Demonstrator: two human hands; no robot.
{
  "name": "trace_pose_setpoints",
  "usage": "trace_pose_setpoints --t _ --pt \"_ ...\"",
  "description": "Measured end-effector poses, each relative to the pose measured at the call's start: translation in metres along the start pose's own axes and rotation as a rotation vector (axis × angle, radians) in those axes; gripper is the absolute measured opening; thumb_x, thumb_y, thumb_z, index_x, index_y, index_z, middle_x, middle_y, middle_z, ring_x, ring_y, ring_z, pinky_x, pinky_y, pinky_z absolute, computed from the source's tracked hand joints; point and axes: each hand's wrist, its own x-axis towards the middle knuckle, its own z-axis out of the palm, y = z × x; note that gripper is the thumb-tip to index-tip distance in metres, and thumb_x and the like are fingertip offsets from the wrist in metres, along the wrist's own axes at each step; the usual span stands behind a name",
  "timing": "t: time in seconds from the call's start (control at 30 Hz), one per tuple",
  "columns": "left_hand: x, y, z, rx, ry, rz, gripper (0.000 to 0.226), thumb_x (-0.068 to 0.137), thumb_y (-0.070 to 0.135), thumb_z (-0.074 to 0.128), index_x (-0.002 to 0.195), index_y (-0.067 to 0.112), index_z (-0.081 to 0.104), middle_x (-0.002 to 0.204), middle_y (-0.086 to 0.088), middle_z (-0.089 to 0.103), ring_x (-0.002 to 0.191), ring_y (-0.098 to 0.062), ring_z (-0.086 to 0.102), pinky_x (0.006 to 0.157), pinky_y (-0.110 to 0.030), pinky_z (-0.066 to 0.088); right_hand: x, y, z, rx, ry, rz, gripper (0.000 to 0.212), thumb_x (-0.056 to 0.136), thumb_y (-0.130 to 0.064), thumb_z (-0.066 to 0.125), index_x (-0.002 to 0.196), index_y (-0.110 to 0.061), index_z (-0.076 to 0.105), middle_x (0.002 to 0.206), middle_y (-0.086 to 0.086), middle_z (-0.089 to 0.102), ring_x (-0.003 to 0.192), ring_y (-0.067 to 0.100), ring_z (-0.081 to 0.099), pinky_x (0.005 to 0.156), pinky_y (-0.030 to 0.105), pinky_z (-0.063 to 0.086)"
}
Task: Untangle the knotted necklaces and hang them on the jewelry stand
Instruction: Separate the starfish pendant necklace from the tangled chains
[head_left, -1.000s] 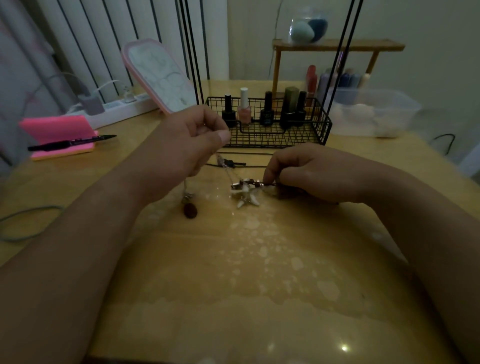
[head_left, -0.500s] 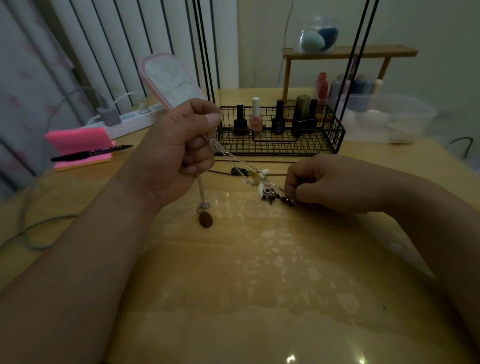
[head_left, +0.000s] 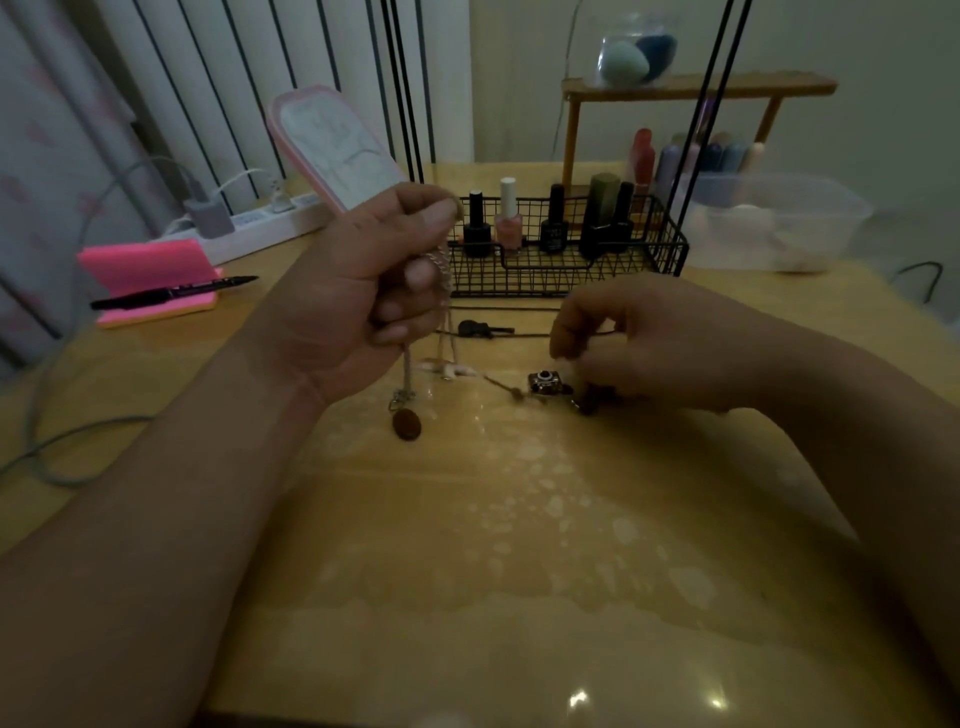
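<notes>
Glossy wooden table (head_left: 467, 545) carries a wire basket (head_left: 571, 278) at the back. Left hand (head_left: 374, 296), raised, grips a silver chain (head_left: 408, 369) whose brown pendant (head_left: 407, 424) hangs low near the tabletop. Right hand (head_left: 639, 343) curls beside the camera charm (head_left: 544, 382) lying on the table; blur hides any pinch.

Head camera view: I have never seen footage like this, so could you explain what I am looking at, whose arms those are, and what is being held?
There is no machine here. A person wears one wide-angle camera on the head, so it looks forward and down at their own bare arms. The left hand, held up, grips a silver chain, and a brown oval pendant hangs from it towards the glossy wooden table. The right hand curls low beside a small camera-shaped charm; the blur hides whether it pinches anything. Behind them stand a black wire basket of nail polish bottles and a pink notepad with a black pen on it.
</notes>
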Motion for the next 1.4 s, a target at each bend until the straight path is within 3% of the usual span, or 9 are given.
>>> trace_pose_setpoints --t 0.1,0.2,0.3,0.43,0.53,0.7,1.0,1.17,1.4 --pt "-0.001 -0.004 0.009 0.043 -0.065 -0.017 0.007 0.101 0.019 0.055 0.105 0.017 0.06 0.063 0.005 0.055 0.041 -0.005 0.031 0.037 -0.022 0.021 0.0 -0.01 0.007 0.137 0.101 -0.111 0.027 0.095 -0.024 0.066 0.114 -0.042 0.062 0.114 -0.027 0.059 0.099 -0.021 0.053 0.067 0.004 0.047" --pt "-0.002 -0.006 0.011 0.024 -0.124 -0.018 0.01 0.101 0.019 0.053 0.106 0.017 0.062 0.069 0.001 0.059 0.041 -0.004 0.032 0.037 -0.02 0.023 0.0 -0.022 0.023 0.186 0.051 -0.194 0.048 0.092 -0.033 0.075 0.134 -0.042 0.053 0.122 -0.027 0.059 0.112 -0.015 0.053 0.085 0.011 0.046" --pt "-0.001 -0.005 0.009 -0.015 -0.118 0.005 0.011 0.101 0.018 0.052 0.109 0.017 0.059 0.075 0.003 0.063 0.043 -0.003 0.032 0.039 -0.018 0.024 0.002 -0.028 0.037 0.186 -0.033 -0.197 0.039 0.093 -0.034 0.075 0.128 -0.038 0.058 0.114 -0.023 0.067 0.107 -0.011 0.06 0.089 0.018 0.048" --pt "0.003 -0.002 -0.005 -0.182 0.039 0.017 0.006 0.101 0.018 0.052 0.102 0.019 0.059 0.071 0.008 0.057 0.048 -0.004 0.029 0.043 -0.017 0.021 -0.001 -0.024 0.028 0.373 -0.087 -0.143 0.01 0.099 -0.024 0.067 0.108 -0.026 0.071 0.093 -0.004 0.077 0.08 0.007 0.073 0.072 0.03 0.058" --pt "0.004 -0.001 -0.018 -0.323 0.19 0.041 0.006 0.099 0.018 0.057 0.095 0.021 0.054 0.061 0.009 0.046 0.046 -0.005 0.027 0.043 -0.019 0.02 -0.003 -0.017 0.018 0.534 -0.098 -0.063 0.016 0.098 -0.032 0.064 0.107 -0.019 0.07 0.088 -0.004 0.076 0.075 0.013 0.071 0.065 0.025 0.055" --pt "0.004 0.0 -0.026 -0.418 0.26 0.055 0.035 0.105 0.022 0.051 0.07 0.022 0.054 0.053 0.007 0.035 0.046 -0.008 0.023 0.042 -0.02 0.022 0.001 -0.003 0.005 0.753 -0.14 0.027 0.031 0.109 -0.03 0.046 0.116 -0.014 0.07 0.087 0.002 0.074 0.065 0.019 0.058 0.055 0.031 0.043" --pt "0.005 -0.002 -0.03 -0.381 0.242 0.067 0.039 0.105 0.024 0.052 0.065 0.025 0.052 0.051 0.007 0.031 0.046 -0.009 0.018 0.043 -0.021 0.018 -0.005 0.007 -0.009 0.506 -0.19 -0.06 0.032 0.086 -0.041 0.067 0.099 -0.012 0.073 0.067 0.003 0.053 0.054 0.016 0.042 0.049 0.026 0.036" --pt "0.006 -0.004 -0.033 -0.373 0.21 0.077 0.033 0.104 0.024 0.055 0.073 0.025 0.044 0.051 0.006 0.029 0.045 -0.009 0.018 0.042 -0.021 0.018 -0.006 0.01 -0.011 0.511 -0.269 -0.089 0.023 0.09 -0.035 0.067 0.098 -0.015 0.075 0.062 0.001 0.047 0.052 0.014 0.038 0.049 0.026 0.034" --pt "0.006 -0.004 -0.029 -0.365 0.235 0.078 0.034 0.105 0.023 0.054 0.071 0.023 0.054 0.049 0.005 0.028 0.042 -0.009 0.018 0.041 -0.021 0.017 -0.008 0.009 -0.018 0.504 -0.332 -0.117 0.025 0.094 -0.03 0.063 0.111 -0.025 0.08 0.062 0.006 0.04 0.053 0.02 0.031 0.049 0.027 0.031"
